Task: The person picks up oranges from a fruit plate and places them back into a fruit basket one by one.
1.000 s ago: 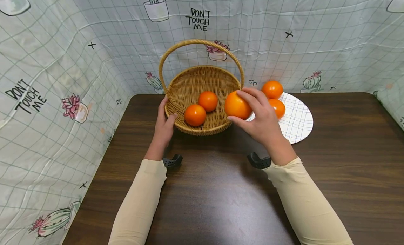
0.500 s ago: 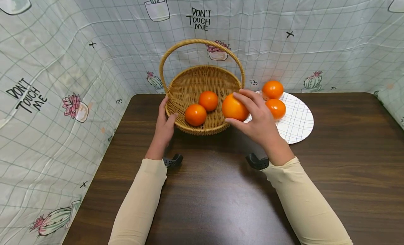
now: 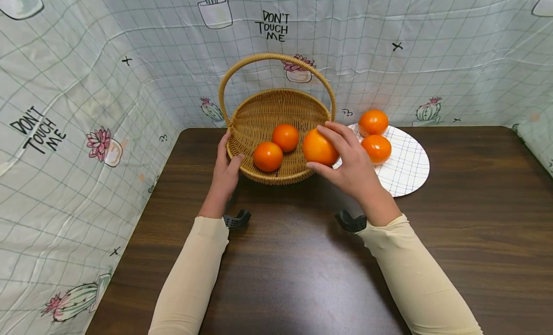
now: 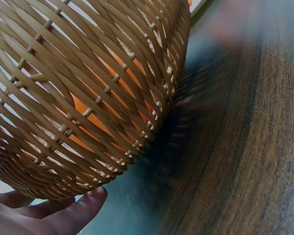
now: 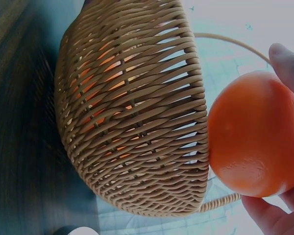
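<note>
In the head view my right hand [image 3: 356, 169] holds an orange [image 3: 318, 147] over the right rim of a wicker basket [image 3: 278, 102]. The right wrist view shows the same orange [image 5: 257, 134] between thumb and fingers, level with the basket's rim; whether they touch, I cannot tell. My left hand [image 3: 225, 174] grips the basket's left side, thumb over the rim; its fingers [image 4: 83, 210] lie against the outside weave. Inside the basket lie two oranges, the nearer one [image 3: 268, 157] and the farther one [image 3: 285, 137].
Right of the basket is a round white plate [image 3: 408, 169] with a grid pattern. Two more oranges are there, one at the back [image 3: 373, 123] and one in front [image 3: 376, 149]. A patterned cloth [image 3: 432, 61] hangs behind the dark wooden table [image 3: 285, 268].
My right hand has moved slightly left with the orange, farther over the basket. More of the front orange by the plate now shows. My left hand and the basket stay put.
</note>
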Demonstrator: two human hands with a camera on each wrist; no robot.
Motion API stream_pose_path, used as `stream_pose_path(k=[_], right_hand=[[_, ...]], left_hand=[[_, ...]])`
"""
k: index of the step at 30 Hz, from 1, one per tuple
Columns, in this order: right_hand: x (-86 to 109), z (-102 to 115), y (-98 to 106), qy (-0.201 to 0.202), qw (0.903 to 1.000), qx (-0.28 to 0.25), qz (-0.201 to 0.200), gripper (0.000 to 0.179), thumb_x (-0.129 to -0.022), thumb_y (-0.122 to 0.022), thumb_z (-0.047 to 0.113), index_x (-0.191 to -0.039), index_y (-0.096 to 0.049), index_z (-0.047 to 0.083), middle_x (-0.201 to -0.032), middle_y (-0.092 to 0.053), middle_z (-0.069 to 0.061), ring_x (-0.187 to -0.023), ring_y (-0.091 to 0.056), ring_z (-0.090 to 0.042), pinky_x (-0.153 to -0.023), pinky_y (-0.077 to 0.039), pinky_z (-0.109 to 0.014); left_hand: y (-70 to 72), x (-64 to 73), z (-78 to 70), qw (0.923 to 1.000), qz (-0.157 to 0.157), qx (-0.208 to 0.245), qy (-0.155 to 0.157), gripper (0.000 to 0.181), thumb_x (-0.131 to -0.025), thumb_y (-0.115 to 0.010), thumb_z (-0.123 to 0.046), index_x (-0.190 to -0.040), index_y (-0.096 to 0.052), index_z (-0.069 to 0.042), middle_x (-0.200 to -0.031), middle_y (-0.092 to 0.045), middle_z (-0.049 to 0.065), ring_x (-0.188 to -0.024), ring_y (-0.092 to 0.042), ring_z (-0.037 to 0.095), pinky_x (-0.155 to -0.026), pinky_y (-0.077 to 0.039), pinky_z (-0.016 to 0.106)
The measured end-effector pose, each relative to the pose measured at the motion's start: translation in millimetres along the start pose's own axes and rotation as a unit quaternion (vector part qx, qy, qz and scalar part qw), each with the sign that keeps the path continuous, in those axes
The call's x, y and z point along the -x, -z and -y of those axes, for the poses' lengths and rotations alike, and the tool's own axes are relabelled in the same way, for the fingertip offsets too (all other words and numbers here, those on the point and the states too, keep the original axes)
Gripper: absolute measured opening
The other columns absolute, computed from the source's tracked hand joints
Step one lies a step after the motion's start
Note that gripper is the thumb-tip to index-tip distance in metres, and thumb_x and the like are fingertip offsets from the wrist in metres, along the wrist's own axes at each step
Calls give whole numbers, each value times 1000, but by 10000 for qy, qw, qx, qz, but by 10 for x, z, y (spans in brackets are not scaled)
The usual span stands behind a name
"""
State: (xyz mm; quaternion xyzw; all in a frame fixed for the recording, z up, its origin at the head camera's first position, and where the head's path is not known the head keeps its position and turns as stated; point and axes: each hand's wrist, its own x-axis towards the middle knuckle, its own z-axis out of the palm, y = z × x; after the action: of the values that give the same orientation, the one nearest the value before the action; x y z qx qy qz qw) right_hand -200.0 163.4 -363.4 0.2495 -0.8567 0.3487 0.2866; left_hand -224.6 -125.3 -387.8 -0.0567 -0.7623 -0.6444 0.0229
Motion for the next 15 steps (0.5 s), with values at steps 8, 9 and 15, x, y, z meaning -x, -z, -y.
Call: stream_pose_path(k=[8,9,15], right_hand=[[-5,5,-2,-198,9992,63,335,82,-73,-85,32,-143,-46,15,-145,-42,-12,-130,-46,-30,-101,-45,-50],[-4,5,-1,-190,9992,70,348,82,-73,-84,32,-144,-46,15,-145,-42,-12,-130,-46,-30,-102,-44,-51],[-3,-3,-5,-67,9992,140,366,81,-75,-83,30,-145,-44,14,-145,-42,-14,-133,-43,-30,-103,-42,-50]], left_hand=[[4,8,-6,10000,-1,-53,-20,67,-97,-42,-9,-156,-12,-13,-161,-12,15,-142,-31,37,-115,-30,48],[5,7,-4,10000,4,-56,-22,67,-96,-42,-9,-156,-11,-13,-161,-12,15,-142,-31,37,-115,-29,48],[8,5,0,10000,17,-65,-60,67,-96,-42,-12,-156,-11,-13,-161,-13,16,-141,-32,37,-115,-29,47]])
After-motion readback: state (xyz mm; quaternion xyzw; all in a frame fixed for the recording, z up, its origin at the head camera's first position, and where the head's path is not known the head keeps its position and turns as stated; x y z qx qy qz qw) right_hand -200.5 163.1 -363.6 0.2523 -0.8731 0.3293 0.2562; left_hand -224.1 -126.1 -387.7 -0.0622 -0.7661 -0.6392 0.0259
